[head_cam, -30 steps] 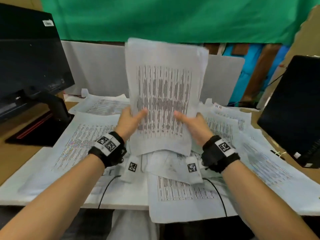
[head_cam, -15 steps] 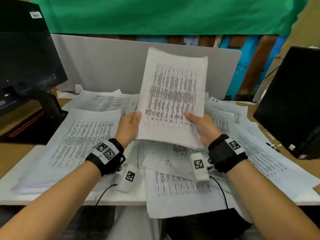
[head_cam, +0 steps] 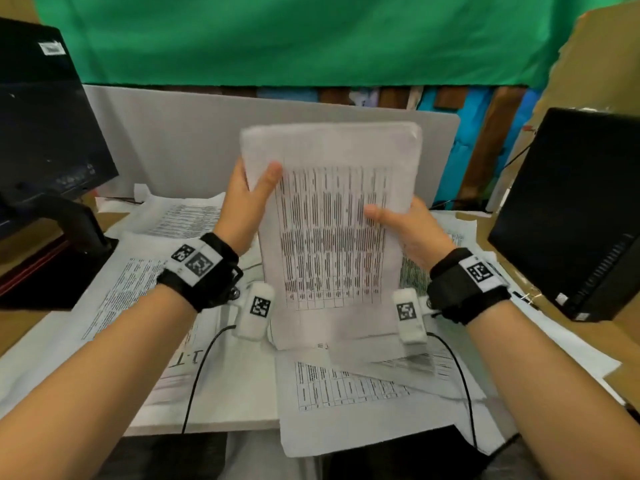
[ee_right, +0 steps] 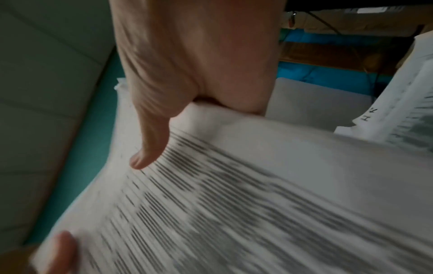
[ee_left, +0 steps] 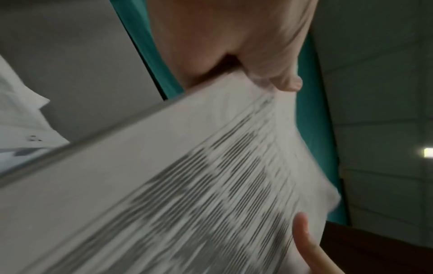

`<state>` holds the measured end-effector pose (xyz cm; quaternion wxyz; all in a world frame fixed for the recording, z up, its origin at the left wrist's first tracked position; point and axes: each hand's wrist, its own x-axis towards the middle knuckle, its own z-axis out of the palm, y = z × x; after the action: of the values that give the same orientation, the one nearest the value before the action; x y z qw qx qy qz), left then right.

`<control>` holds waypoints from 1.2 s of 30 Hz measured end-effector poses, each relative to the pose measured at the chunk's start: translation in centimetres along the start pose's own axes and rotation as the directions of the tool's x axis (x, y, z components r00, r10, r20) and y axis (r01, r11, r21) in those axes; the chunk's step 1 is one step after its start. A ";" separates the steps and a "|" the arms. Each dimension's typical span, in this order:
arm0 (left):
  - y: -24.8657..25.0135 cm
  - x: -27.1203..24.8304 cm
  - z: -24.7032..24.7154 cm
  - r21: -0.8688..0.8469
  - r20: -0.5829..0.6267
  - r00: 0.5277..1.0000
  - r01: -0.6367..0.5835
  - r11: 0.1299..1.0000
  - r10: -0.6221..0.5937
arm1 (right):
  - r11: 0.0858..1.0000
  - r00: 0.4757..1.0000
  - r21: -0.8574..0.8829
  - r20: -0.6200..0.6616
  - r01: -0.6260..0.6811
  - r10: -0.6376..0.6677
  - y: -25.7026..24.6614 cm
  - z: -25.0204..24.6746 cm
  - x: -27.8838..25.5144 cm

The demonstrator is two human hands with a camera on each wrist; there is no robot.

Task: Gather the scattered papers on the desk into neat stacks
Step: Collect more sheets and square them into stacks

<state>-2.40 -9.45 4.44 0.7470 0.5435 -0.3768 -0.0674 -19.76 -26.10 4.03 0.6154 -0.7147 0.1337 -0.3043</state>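
Because both hands pinch the paper bundle (head_cam: 332, 230) by its side edges, it stands upright over the desk (head_cam: 20, 320). Left hand (head_cam: 242, 206) and right hand (head_cam: 408, 226) likely tap it even; loose papers (head_cam: 346, 396) lie below.

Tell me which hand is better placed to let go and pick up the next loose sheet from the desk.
Probably the right hand. Its grip is lower on the bundle, nearer the loose sheets lying below it. The left hand holds higher, near the top corner, and could steady the bundle alone.

Two hands (head_cam: 332, 216), one held sheaf (head_cam: 332, 220), two monitors (head_cam: 45, 133).
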 end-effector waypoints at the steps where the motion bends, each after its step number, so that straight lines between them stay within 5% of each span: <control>1: 0.8 0.3 0.2 -0.019 0.032 0.999 -0.011 1.000 0.012 | 0.999 1.000 0.034 -0.008 0.026 -0.026 -0.6 0.1 0.1; 5: 4.2 0.3 1.9 0.055 0.227 0.959 -0.188 0.981 0.171 | 0.985 0.986 0.078 -0.077 0.156 -0.151 -3.7 0.8 0.4; 10: 7.2 0.5 1.9 0.105 0.150 0.882 -0.464 0.880 0.447 | 0.957 0.952 0.094 -0.166 0.274 -0.256 -5.5 0.7 0.2; 13: 6.2 0.3 1.4 0.219 0.141 0.873 -0.488 0.845 0.467 | 0.962 0.963 0.102 -0.124 0.254 -0.241 -5.0 0.3 -0.4; 16: 3.5 0.3 0.8 0.108 0.147 0.972 -0.197 0.974 0.181 | 0.996 0.996 0.043 -0.046 0.078 -0.076 -2.8 0.9 -0.9; 18: 1.3 0.1 0.5 0.079 0.199 0.975 0.087 0.993 -0.101 | 0.998 0.998 0.005 -0.017 -0.058 0.058 -0.6 1.3 -1.5; 20: 0.6 -0.4 1.0 0.231 0.147 0.961 0.198 0.952 -0.235 | 0.998 0.996 -0.023 -0.068 -0.064 0.062 0.8 1.3 -1.4; 22: 1.8 -0.6 2.3 0.263 0.099 0.979 0.148 0.953 -0.180 | 1.000 0.985 -0.028 -0.171 -0.007 0.002 -0.3 2.0 -1.3; 26: 5.1 -0.1 3.7 0.007 -0.013 0.999 -0.030 1.000 0.030 | 0.984 0.947 0.002 -0.274 0.177 -0.169 -2.9 3.3 -0.3; 28: 3.7 -0.5 2.7 0.056 -0.010 1.000 0.020 0.998 -0.020 | 0.994 0.956 0.036 -0.280 0.104 -0.090 -1.2 3.3 -0.2; 30: 0.5 -1.6 0.8 0.242 0.109 0.951 0.258 0.935 -0.291 | 0.984 0.978 -0.092 -0.152 -0.154 0.139 2.4 2.9 -0.6; 32: -3.0 -3.5 -1.0 0.448 0.276 0.719 0.491 0.747 -0.638 | 0.888 0.927 -0.291 0.010 -0.357 0.376 5.7 2.8 -1.6; 33: -4.1 -4.4 -1.6 0.460 0.285 0.659 0.544 0.702 -0.696 | 0.868 0.907 -0.303 0.024 -0.393 0.420 6.6 2.8 -1.8; 34: -4.7 -4.9 -2.0 0.391 0.266 0.661 0.591 0.705 -0.702 | 0.878 0.909 -0.266 0.015 -0.399 0.417 7.0 3.0 -1.9; 36: -4.3 -4.7 -2.7 0.219 0.107 0.787 0.577 0.787 -0.607 | 0.927 0.949 -0.204 -0.026 -0.314 0.315 6.0 3.9 -1.5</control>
<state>-2.65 -6.67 -1.88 0.6018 0.6897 -0.2541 -0.3123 -17.55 -23.39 -2.41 0.5797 -0.7447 0.2750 -0.1839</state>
